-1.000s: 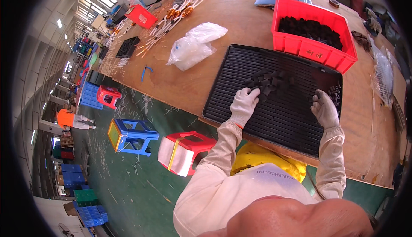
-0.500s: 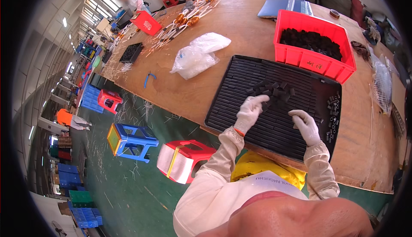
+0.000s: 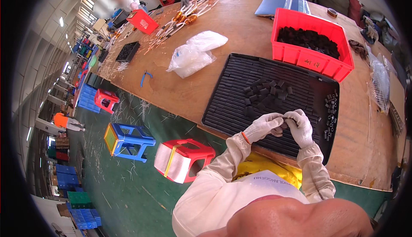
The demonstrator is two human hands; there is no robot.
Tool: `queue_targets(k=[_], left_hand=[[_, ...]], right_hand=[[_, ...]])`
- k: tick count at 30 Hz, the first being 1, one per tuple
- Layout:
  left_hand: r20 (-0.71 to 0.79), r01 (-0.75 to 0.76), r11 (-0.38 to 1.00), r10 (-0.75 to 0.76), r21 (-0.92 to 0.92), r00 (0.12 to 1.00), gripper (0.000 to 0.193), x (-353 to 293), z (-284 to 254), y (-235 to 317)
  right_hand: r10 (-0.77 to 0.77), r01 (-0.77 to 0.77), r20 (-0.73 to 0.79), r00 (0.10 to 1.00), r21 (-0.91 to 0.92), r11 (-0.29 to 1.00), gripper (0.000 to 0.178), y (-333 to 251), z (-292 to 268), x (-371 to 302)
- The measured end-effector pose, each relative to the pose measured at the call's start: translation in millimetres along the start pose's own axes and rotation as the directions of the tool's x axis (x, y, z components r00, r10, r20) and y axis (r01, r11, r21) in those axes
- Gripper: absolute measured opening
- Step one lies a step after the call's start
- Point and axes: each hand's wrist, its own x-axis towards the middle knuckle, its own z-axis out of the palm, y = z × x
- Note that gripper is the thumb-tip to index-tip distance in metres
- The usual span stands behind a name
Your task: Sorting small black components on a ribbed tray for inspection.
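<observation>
Both my hands wear pale gloves and meet over the near part of a black tray [image 3: 321,92]. My left hand [image 3: 264,126] is closed, its fingertips pinched against those of my right hand [image 3: 300,129], which is closed too. Whatever sits between the fingers is too small and hidden to name. Beyond the hands, a loose heap of small black blocks [image 3: 269,92] lies on long rows of dark strips [image 3: 242,76] filling most of the tray. Several small cylinders with shiny ends [image 3: 330,112] lie along the tray's right side.
A red bin [image 3: 311,62] of black pieces stands behind the tray. Clear plastic bags [image 3: 191,59], blue pliers-like handles [image 3: 146,78] and wired copper coils [image 3: 184,19] lie leftward on the wooden table [image 3: 171,91]. Stools [image 3: 133,140] stand on the floor; two people are at the far side.
My left hand has moved from the heap back toward me and right. My right hand has shifted slightly left, and the fingertips of both hands now meet.
</observation>
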Motion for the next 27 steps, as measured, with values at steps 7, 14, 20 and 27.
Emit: queue_targets(k=[7,14,20,27], left_hand=[[-0.066,0.008,0.992,0.000,0.124,0.998,0.033,6.5,4.6,-1.2],[-0.122,-0.024,0.998,0.030,0.055,0.992,0.033,14.8,-3.6,-20.1],[-0.240,0.025,0.969,0.036,0.244,0.970,0.029,15.8,-0.8,-17.9],[-0.154,-0.021,0.952,0.071,0.305,0.986,0.029,17.4,3.2,-17.2]], right_hand=[[-0.041,0.041,0.006,0.999,-0.061,0.997,0.019,-1.2,-3.9,1.7],[0.001,-0.003,-0.027,1.000,-0.092,0.996,0.021,-7.0,-7.9,-4.9],[0.347,-0.344,0.006,0.938,0.154,0.926,0.023,1.4,-5.3,-12.0],[0.060,-0.061,0.016,0.998,0.093,0.994,0.024,2.8,-8.7,-9.2]])
